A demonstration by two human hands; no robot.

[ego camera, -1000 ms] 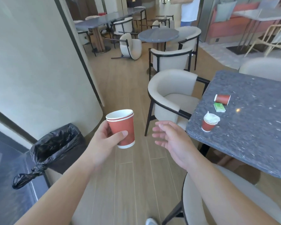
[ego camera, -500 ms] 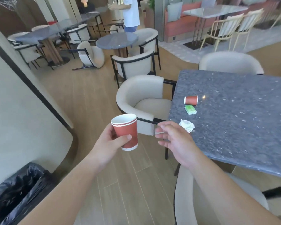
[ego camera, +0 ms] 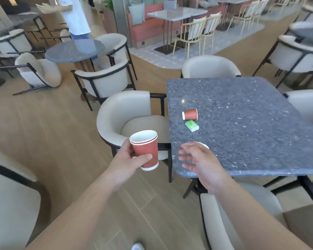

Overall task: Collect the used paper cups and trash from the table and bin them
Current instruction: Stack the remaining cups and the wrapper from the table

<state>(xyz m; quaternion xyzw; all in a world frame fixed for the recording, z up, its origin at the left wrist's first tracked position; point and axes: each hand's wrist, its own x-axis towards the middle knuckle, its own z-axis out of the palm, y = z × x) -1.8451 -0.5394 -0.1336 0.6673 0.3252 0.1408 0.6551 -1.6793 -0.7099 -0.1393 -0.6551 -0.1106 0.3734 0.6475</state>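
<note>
My left hand (ego camera: 128,160) grips a stack of red paper cups (ego camera: 145,149), held upright over the floor left of the grey speckled table (ego camera: 242,127). My right hand (ego camera: 199,163) hovers open over the table's near left corner, covering a cup with white tissue (ego camera: 203,144) of which only a white sliver shows. Farther back on the table a red paper cup (ego camera: 189,114) lies on its side. A small green packet (ego camera: 192,125) lies just in front of it.
A cream armchair (ego camera: 132,120) stands at the table's left side, another (ego camera: 210,66) behind it and one (ego camera: 242,219) under my right arm. More tables and chairs fill the room behind. A person (ego camera: 76,17) stands at the far left.
The view has swung right, so the black-bagged bin has left the frame. My right hand has reached over the table corner and now covers the tissue-filled cup. The left hand still holds the cups.
</note>
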